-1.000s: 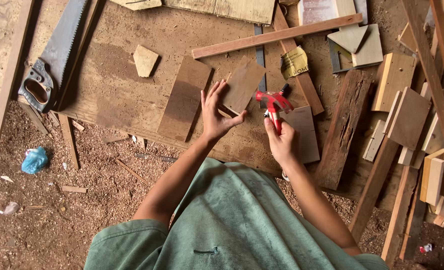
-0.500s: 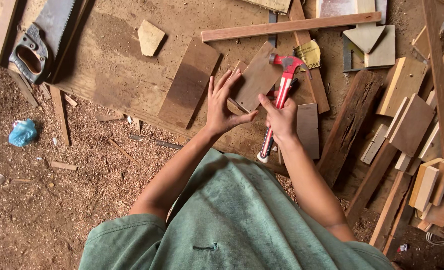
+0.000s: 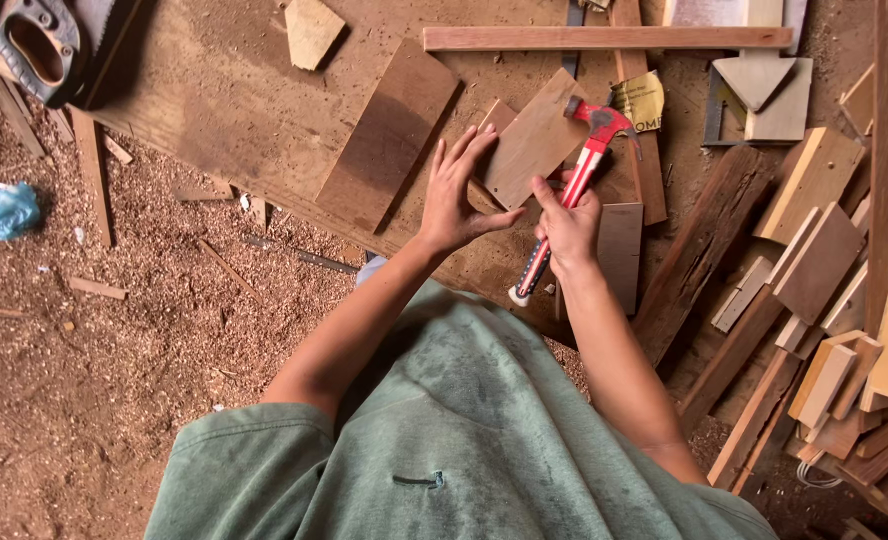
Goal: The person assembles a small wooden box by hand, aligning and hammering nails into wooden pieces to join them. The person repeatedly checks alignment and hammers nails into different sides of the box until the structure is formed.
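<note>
Head view, looking straight down: the right hand (image 3: 570, 222) is wrapped tight around the middle of the handle of a red claw hammer (image 3: 576, 180). The hammer's dark metal head sits up and away from the body, over the top corner of a small brown wooden board (image 3: 534, 140), and the pale butt end of the handle sticks out below the fist. The left hand (image 3: 456, 190) is spread flat with its fingers apart, the fingertips resting on the lower left edge of that same board and the thumb stretched toward the right hand; it grips nothing. The two hands sit just beside each other without touching.

The board lies tilted on a wide, dusty plank (image 3: 244, 110) that serves as the work surface. To its left lies a longer dark brown board (image 3: 389, 135), also tilted. A pale square block (image 3: 620, 250) lies just right of the right wrist. Above the hands a thin wooden strip (image 3: 604, 38) runs across, and a crumpled yellowish scrap (image 3: 639, 100) lies near the hammer's head. A handsaw (image 3: 49, 45) rests in the upper left corner. A blue plastic bag (image 3: 9, 210) lies on the sawdust-covered ground (image 3: 114, 350) at left. A heap of wood offcuts (image 3: 834, 280) fills the right side. The person's green shirt (image 3: 444, 440) fills the bottom.
</note>
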